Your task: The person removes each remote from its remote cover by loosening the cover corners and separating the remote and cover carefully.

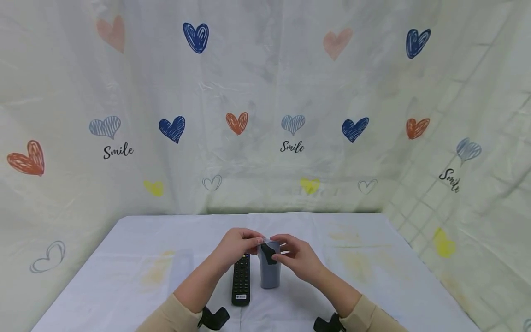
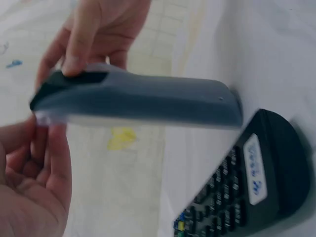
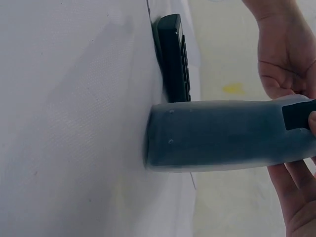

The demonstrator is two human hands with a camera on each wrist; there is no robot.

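A long translucent grey-blue sleeve stands upright between the hands, its lower end at the tabletop. A dark surface shows through an opening near its top. My left hand pinches the sleeve's upper edge between thumb and fingers. On the other side my right hand grips the upper part, thumb by the dark patch and fingers around the far side. In the left wrist view the sleeve appears slim from the side. A black remote control with rows of buttons lies just left of it, partly behind the left hand.
A white cloth with faint yellow patches covers the table. Behind it hangs a pale curtain printed with hearts and the word "Smile". A white label sits at the remote's near end. Black straps circle both wrists.
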